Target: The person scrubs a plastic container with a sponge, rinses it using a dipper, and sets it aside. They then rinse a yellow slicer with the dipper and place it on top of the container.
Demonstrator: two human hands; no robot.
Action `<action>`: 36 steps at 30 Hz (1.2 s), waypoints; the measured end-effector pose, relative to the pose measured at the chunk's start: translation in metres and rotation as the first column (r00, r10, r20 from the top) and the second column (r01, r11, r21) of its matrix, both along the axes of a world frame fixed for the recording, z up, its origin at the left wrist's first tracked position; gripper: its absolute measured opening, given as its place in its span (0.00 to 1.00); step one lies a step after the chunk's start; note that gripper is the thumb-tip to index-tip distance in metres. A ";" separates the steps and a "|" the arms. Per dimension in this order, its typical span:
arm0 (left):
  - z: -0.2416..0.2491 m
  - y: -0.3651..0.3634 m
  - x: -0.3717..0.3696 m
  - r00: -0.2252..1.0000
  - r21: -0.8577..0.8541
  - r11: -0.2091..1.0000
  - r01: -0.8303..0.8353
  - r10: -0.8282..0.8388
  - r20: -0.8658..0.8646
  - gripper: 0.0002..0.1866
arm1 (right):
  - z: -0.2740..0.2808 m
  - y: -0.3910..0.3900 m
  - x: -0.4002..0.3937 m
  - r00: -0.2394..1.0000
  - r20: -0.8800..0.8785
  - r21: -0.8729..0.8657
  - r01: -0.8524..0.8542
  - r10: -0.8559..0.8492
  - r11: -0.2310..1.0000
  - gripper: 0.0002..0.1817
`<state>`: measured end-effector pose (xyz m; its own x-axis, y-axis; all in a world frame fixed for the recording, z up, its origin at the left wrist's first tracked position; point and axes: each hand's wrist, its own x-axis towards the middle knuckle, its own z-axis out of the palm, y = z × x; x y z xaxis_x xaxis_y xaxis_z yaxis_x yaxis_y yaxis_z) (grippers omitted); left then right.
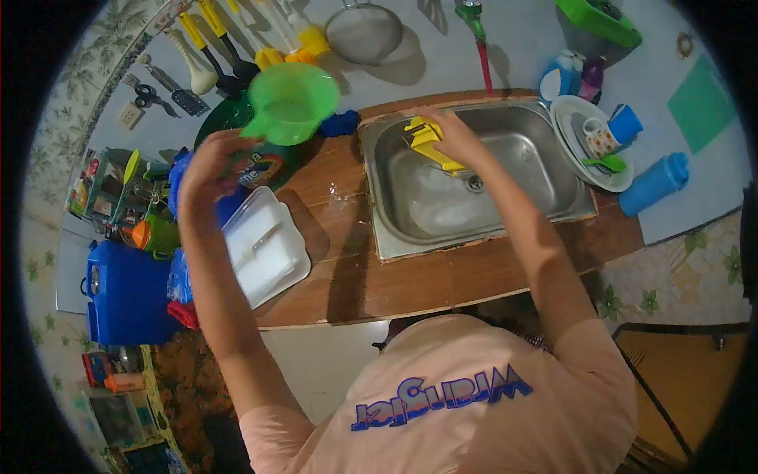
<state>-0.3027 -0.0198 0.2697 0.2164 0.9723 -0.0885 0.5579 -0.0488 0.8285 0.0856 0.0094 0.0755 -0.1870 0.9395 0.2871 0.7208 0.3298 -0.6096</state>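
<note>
My left hand (213, 167) is closed around the handle of a light green plastic dipper (292, 101). The dipper is held up over a dark green bucket (217, 118) at the back of the counter. Over the left half of the steel sink (505, 204), my right hand (448, 134) grips a yellow plastic object (427, 141) with dark slots near its top. Its exact kind is not clear, and part of it is hidden by the fingers. Below it, the sink bottom looks wet around the drain (474, 183).
A white lidded container (268, 246) lies on the wooden counter (335, 280) left of the sink. Plates (570, 134) and a blue cup (625, 124) stand right of it, near a blue bottle (655, 183). Utensils and a strainer (365, 35) hang behind. A blue jug (130, 292) stands far left.
</note>
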 end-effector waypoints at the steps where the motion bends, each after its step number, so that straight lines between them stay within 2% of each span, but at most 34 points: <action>1: -0.022 0.014 0.014 0.964 0.278 0.924 0.262 -0.239 -0.112 0.11 | -0.003 0.003 0.000 0.999 0.037 -0.005 -0.028 0.028 1.000 0.29; 3: -0.036 0.010 0.066 0.958 0.241 0.929 0.280 -0.256 -0.125 0.07 | -0.010 0.011 -0.002 0.995 0.104 -0.008 0.004 -0.003 1.000 0.28; 4: -0.033 -0.001 0.101 0.999 -0.071 0.997 0.033 -0.036 -0.030 0.06 | -0.015 0.016 -0.003 0.990 0.138 -0.010 0.021 -0.020 1.000 0.28; 7: -0.055 0.018 0.132 0.974 -0.142 0.964 0.225 -0.226 0.016 0.08 | -0.033 0.031 0.003 0.988 0.111 0.024 0.107 -0.109 0.994 0.27; 10: -0.066 0.031 0.147 0.993 -0.217 0.974 0.062 -0.039 0.111 0.10 | -0.035 0.039 0.021 0.982 0.134 -0.100 0.145 -0.131 0.984 0.24; 13: -0.058 0.030 0.148 0.997 -0.270 0.961 0.065 -0.053 0.052 0.11 | -0.041 0.024 0.043 0.922 -0.246 -0.110 0.280 -0.299 0.954 0.20; 16: -0.062 0.028 0.150 0.986 -0.129 0.982 0.141 -0.151 -0.077 0.11 | -0.084 0.040 0.083 0.942 -0.169 -0.168 0.262 -0.290 0.950 0.19; 19: -0.090 0.048 0.159 0.986 -0.026 0.986 0.165 -0.165 0.016 0.11 | -0.093 0.034 0.088 0.936 -0.114 -0.075 0.325 -0.332 0.943 0.20; 22: -0.053 0.014 0.187 0.964 -0.096 0.963 0.253 -0.260 -0.060 0.07 | -0.080 0.026 0.072 0.915 -0.038 -0.029 0.400 -0.401 0.916 0.20; 25: -0.063 0.029 0.188 0.986 -0.175 0.970 0.169 -0.167 0.028 0.06 | -0.039 0.011 0.052 0.900 -0.051 -0.036 0.431 -0.432 0.902 0.21; 28: -0.068 0.032 0.171 0.967 -0.264 0.957 0.125 -0.058 0.246 0.06 | -0.040 0.016 0.059 0.944 0.088 -0.038 0.321 -0.317 0.946 0.23; 29: -0.075 0.034 0.167 0.949 -0.260 0.965 0.029 0.056 0.312 0.06 | -0.047 0.015 0.066 0.938 0.010 -0.090 0.347 -0.347 0.934 0.23; 31: -0.072 0.034 0.153 0.978 -0.254 0.963 0.092 -0.040 0.203 0.08 | -0.053 0.014 0.091 0.905 -0.138 -0.180 0.377 -0.403 0.909 0.26; 32: -0.070 0.031 0.147 0.986 -0.260 0.958 0.118 -0.081 0.148 0.09 | -0.047 0.003 0.098 0.805 -0.396 -0.332 0.324 -0.442 0.886 0.27; 33: -0.072 0.032 0.144 0.989 -0.255 0.963 0.086 -0.051 0.139 0.08 | -0.043 -0.011 0.106 0.627 -0.608 -0.459 0.223 -0.487 0.860 0.27; 34: -0.077 0.034 0.140 0.991 -0.252 0.966 0.053 -0.021 0.129 0.08 | -0.041 -0.022 0.113 0.389 -0.750 -0.548 0.085 -0.534 0.832 0.28; 36: -0.084 0.036 0.135 0.995 -0.242 0.970 0.036 -0.013 0.094 0.08 | -0.059 -0.022 0.130 0.285 -0.756 -0.603 0.047 -0.589 0.797 0.27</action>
